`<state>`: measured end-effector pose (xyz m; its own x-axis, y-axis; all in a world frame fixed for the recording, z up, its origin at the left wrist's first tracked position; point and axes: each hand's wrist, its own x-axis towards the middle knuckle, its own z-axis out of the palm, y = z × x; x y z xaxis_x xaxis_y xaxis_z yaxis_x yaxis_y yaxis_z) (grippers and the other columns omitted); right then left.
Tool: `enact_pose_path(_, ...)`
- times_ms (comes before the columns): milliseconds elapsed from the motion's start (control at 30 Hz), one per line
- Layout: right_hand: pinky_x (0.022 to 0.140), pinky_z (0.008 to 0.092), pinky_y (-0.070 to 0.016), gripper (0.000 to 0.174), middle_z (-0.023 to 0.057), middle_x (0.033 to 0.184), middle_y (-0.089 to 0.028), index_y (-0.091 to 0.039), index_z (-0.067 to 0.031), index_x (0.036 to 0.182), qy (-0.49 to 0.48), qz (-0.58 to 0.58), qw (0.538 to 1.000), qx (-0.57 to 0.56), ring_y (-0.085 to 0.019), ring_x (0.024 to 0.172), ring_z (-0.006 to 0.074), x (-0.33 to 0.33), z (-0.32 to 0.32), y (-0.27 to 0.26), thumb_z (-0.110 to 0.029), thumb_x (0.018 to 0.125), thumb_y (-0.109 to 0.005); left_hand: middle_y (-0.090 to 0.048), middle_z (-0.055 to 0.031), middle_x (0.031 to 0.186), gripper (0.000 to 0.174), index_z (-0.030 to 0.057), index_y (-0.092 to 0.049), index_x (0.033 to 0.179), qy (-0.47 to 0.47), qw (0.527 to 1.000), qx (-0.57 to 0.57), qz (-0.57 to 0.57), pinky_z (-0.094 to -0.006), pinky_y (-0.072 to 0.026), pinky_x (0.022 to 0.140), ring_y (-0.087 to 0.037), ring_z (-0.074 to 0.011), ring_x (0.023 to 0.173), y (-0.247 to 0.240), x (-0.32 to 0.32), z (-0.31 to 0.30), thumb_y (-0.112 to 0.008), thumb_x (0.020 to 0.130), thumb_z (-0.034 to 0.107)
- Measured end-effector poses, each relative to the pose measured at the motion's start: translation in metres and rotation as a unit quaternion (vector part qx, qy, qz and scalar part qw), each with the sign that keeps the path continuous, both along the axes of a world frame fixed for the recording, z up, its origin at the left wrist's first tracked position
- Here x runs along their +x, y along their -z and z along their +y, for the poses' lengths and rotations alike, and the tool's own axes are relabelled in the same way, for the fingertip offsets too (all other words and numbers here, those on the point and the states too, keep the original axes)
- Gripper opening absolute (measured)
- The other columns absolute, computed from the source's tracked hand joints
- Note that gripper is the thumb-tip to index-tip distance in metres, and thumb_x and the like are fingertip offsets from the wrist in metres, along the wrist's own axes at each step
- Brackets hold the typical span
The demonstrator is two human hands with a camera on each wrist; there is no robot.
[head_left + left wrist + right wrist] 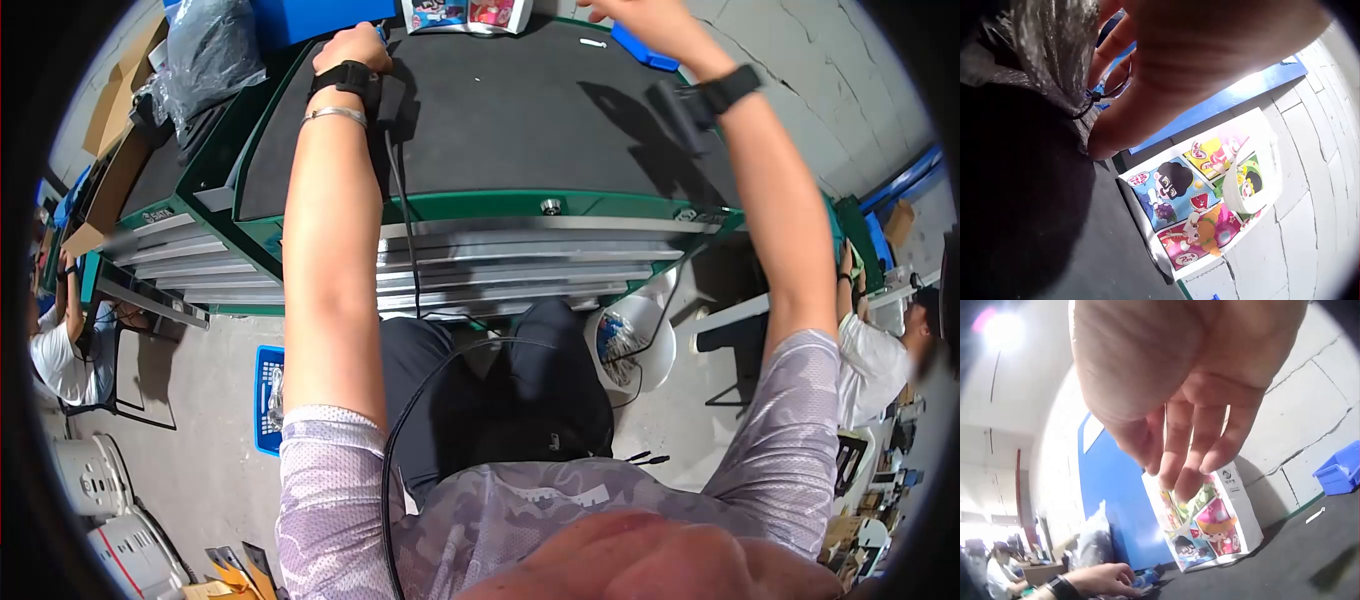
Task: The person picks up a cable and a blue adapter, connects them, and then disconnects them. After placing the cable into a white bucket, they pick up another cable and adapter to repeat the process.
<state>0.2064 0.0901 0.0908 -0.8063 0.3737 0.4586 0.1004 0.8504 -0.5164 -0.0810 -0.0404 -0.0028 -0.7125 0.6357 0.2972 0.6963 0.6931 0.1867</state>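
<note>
My left hand (352,52) is low over the far left of the dark mat (500,130). In the left wrist view its thumb and bent fingers hold a crinkled clear plastic bundle (1054,50) with a thin black tie and blue parts, much of it hidden by the hand. The bundle's blue part (1145,578) shows beside the fingertips in the right wrist view. My right hand (655,25) is raised at the far right, fingers loosely bent and holding nothing. Between the hands, at the back, stands a white bag with cartoon prints (1197,194).
A small blue bin (643,47) and a white strip (592,43) lie at the back right. A blue panel (1116,494) stands behind, by a grey plastic bag (215,50) and cardboard box (120,100). A black cable (405,200) hangs over the green cabinet's front edge (480,207).
</note>
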Motion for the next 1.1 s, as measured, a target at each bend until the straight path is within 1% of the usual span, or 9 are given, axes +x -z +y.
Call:
enact_pose_path(67, 0.068, 0.0326, -0.0532, 0.018, 0.0136, 0.083, -0.069, -0.066, -0.0001, 0.097, 0.038, 0.036, 0.979, 0.198, -0.066, 0.072, 0.0202, -0.028, 0.004, 0.02, -0.011, 0.084, -0.059, -0.061, -0.0174, 0.122, 0.058, 0.0091, -0.05, 0.126, 0.004, 1.0, -0.002, 0.004, -0.0461, -0.0471, 0.093, -0.057, -0.0349, 0.115, 0.003, -0.003, 0.001, -0.075, 0.077, 0.027)
enact_pose_path(267, 0.071, 0.034, -0.0528, 0.023, 0.0051, 0.093, -0.067, -0.061, -0.0038, 0.11, -0.079, 0.079, 0.937, -0.33, -0.065, 0.078, 0.0185, -0.082, 0.051, 0.072, -0.02, 0.097, -0.05, -0.06, -0.0174, 0.123, 0.061, 0.0108, -0.045, 0.131, 0.002, 0.999, -0.033, 0.02, -0.0462, -0.0468, 0.095, -0.056, -0.0346, 0.117, 0.007, 0.001, 0.007, -0.072, 0.078, 0.021)
enact_pose_path(533, 0.079, 0.0219, -0.0496, 0.036, 0.0049, 0.104, -0.064, -0.06, -0.0053, 0.116, -0.132, 0.069, 0.874, -0.462, -0.061, 0.089, 0.0112, -0.066, 0.053, 0.118, -0.036, 0.098, -0.052, -0.065, -0.0146, 0.109, 0.045, 0.0054, -0.056, 0.112, 0.147, 0.981, 0.125, -0.008, -0.0365, -0.0487, 0.088, -0.063, -0.0262, 0.103, -0.002, 0.001, 0.016, -0.074, 0.077, 0.028)
enact_pose_path(600, 0.081, 0.0241, -0.05, 0.04, 0.0042, 0.104, -0.063, -0.058, -0.0052, 0.119, -0.172, 0.041, 0.847, -0.501, -0.06, 0.093, 0.0122, -0.063, 0.04, 0.111, -0.038, 0.1, -0.047, -0.067, -0.0127, 0.086, 0.017, 0.0044, -0.06, 0.089, 0.337, 0.827, 0.262, -0.367, -0.0314, -0.0544, 0.068, -0.068, -0.021, 0.078, -0.023, 0.022, 0.017, -0.069, 0.082, 0.017)
enact_pose_path(633, 0.082, 0.0264, -0.0503, 0.045, 0.0035, 0.104, -0.062, -0.055, -0.0051, 0.123, -0.209, 0.01, 0.822, -0.53, -0.06, 0.098, 0.0133, -0.06, 0.029, 0.104, -0.041, 0.101, -0.041, -0.063, -0.0066, 0.081, 0.018, 0.006, -0.054, 0.097, 0.427, 0.623, 0.376, -0.537, -0.0229, -0.0513, 0.064, -0.064, -0.0125, 0.074, -0.01, 0.022, 0.026, -0.067, 0.084, 0.006)
enact_pose_path(700, 0.079, 0.0274, -0.0501, 0.043, 0.0067, 0.103, -0.065, -0.057, -0.0061, 0.119, -0.216, 0.043, 0.81, -0.543, -0.063, 0.092, 0.0151, -0.059, 0.006, 0.092, -0.042, 0.1, -0.042, -0.062, -0.0054, 0.084, 0.026, 0.0065, -0.05, 0.107, 0.4, 0.562, 0.434, -0.579, -0.022, -0.0488, 0.061, -0.06, -0.0115, 0.067, -0.025, 0.074, 0.022, -0.066, 0.086, 0.004)
enact_pose_path(767, 0.076, 0.0334, -0.0515, 0.032, 0.0058, 0.097, -0.066, -0.06, -0.0071, 0.11, -0.378, 0.063, 0.715, -0.585, -0.064, 0.085, 0.017, -0.06, 0.003, 0.091, -0.032, 0.101, -0.043, -0.062, -0.0036, 0.087, 0.024, 0.0077, -0.051, 0.103, 0.447, 0.574, 0.422, -0.54, -0.0206, -0.0473, 0.066, -0.06, -0.0105, 0.074, -0.022, 0.086, 0.022, -0.068, 0.086, 0.007)
enact_pose_path(967, 0.078, 0.0339, -0.0503, 0.032, 0.0051, 0.093, -0.063, -0.057, -0.0088, 0.113, -0.292, 0.12, 0.752, -0.579, -0.062, 0.085, 0.0189, -0.059, 0.015, 0.1, -0.034, 0.101, -0.041, -0.062, -0.0027, 0.088, 0.02, 0.0076, -0.051, 0.096, 0.464, 0.664, 0.428, -0.402, -0.0226, -0.0468, 0.07, -0.058, -0.0099, 0.08, -0.013, 0.094, 0.03, -0.068, 0.085, 0.003)
enact_pose_path(1100, 0.074, 0.0309, -0.0489, 0.036, 0.0046, 0.092, -0.064, -0.058, -0.0058, 0.113, -0.202, 0.163, 0.796, -0.547, -0.062, 0.083, 0.0153, -0.06, 0.022, 0.104, -0.032, 0.103, -0.035, -0.066, -0.0067, 0.101, 0.034, 0.0054, -0.058, 0.108, 0.458, 0.756, 0.381, -0.271, -0.0306, -0.0478, 0.087, -0.063, -0.0166, 0.095, 0.0, 0.081, 0.038, -0.069, 0.086, 0.029)
